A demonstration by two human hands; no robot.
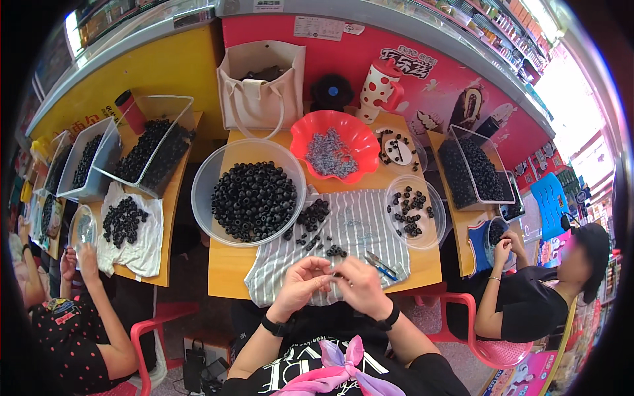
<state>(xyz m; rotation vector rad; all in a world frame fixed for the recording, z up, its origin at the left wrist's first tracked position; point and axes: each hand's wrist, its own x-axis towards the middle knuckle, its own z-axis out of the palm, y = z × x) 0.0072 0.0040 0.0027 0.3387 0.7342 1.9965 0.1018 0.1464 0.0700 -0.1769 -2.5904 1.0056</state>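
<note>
My left hand (305, 285) and my right hand (362, 286) meet over the near edge of a grey striped cloth (264, 274), fingertips pinched together. Between them is a small dark piece, mostly hidden by the fingers. Just beyond lie loose black bead-like pieces (313, 212), some showing a hole. Beside my right hand rests a slim tool with blue handles (382, 266), perhaps pliers or tweezers. A large clear tub (203, 224) full of black beads stands at the left. To the right, a smaller clear tub (438, 228) holds fewer of them.
A red scalloped bowl (302, 135) holds many tiny greyish-blue pieces. Behind it stand a cream tote bag (231, 99) and a polka-dot cup (376, 89). Co-workers sit at side tables with bead-filled bins (125, 175). A red chair arm (470, 317) is at my right.
</note>
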